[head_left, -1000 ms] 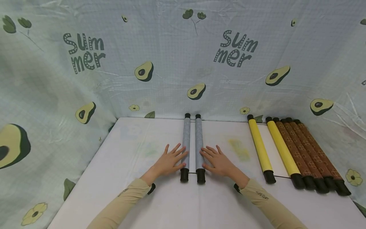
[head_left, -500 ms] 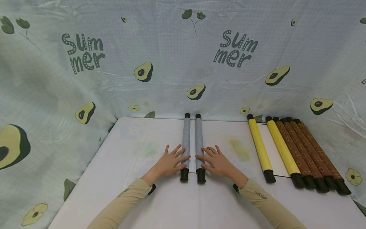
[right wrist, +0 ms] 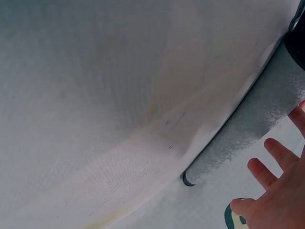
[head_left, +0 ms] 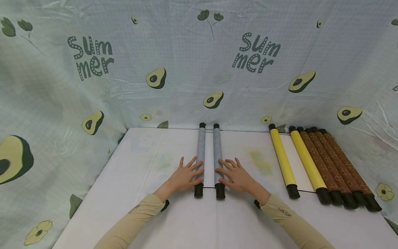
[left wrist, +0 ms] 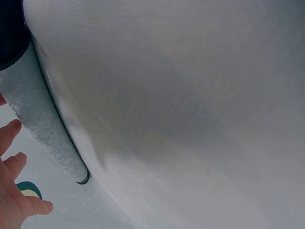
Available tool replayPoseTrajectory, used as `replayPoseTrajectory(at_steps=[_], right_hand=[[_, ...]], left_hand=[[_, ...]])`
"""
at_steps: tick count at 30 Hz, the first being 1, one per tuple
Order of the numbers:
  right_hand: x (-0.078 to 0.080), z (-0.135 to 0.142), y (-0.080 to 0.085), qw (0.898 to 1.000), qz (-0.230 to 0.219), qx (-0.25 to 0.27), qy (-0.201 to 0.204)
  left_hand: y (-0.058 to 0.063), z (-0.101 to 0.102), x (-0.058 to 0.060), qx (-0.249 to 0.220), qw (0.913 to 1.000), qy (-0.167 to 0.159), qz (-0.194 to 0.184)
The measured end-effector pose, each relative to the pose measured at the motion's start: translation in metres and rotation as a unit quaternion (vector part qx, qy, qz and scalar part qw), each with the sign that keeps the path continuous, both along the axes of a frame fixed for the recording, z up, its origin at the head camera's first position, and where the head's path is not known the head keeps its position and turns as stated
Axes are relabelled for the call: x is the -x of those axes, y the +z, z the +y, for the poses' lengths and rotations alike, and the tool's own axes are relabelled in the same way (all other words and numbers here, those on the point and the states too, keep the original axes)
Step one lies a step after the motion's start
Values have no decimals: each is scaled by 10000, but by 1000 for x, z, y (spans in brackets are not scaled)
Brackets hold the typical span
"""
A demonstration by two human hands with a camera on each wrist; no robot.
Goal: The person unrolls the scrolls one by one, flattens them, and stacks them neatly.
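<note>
Two grey patterned rollers with black end caps lie side by side on the white table, the left roller (head_left: 200,145) and the right roller (head_left: 218,145). They look like the two ends of a scroll, with a narrow white strip (head_left: 209,159) showing between them. My left hand (head_left: 183,177) rests its spread fingers on the near part of the left roller. On the right roller lie the spread fingers of my right hand (head_left: 238,177). Neither hand curls round a roller. Each wrist view shows a grey roller beside the fingers, cut off by the frame edge.
To the right lies a pair of yellow rollers (head_left: 283,160) with a white strip between them. Several brown patterned rollers (head_left: 332,162) lie close together beyond it. A pale cloth (head_left: 186,52) printed with avocados rises behind the white table (head_left: 130,193).
The fingers first reached slightly further inward over the rollers. Since then the two grey rollers have moved a little apart, widening the white strip between them.
</note>
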State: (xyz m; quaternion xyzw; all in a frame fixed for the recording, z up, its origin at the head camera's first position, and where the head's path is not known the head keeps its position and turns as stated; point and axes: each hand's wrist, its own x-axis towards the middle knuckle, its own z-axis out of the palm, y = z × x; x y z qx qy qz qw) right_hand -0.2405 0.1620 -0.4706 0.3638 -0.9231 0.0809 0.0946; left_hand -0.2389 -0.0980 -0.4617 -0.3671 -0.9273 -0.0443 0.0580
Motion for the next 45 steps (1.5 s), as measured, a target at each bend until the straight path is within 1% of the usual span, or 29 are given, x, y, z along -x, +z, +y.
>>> replayPoseTrajectory(at_steps=[10, 21, 24, 31, 38, 45], right_hand=[[-2, 3, 2, 9999, -71, 107, 97], [-3, 6, 2, 9998, -132, 147, -4], [-2, 8, 0, 9999, -57, 115, 17], [-3, 11, -1, 10000, 84, -19, 45], [-4, 14, -1, 9999, 112, -54, -6], [-5, 17, -1, 9999, 21, 140, 14]], left_hand=[[2, 0, -2, 146, 9999, -23, -72], [1, -2, -5, 142, 9998, 104, -126], [0, -2, -5, 133, 9998, 112, -137], [-2, -2, -5, 284, 9995, 101, -28], [-2, -4, -7, 157, 9998, 72, -33], [-2, -7, -8, 105, 9999, 14, -16]])
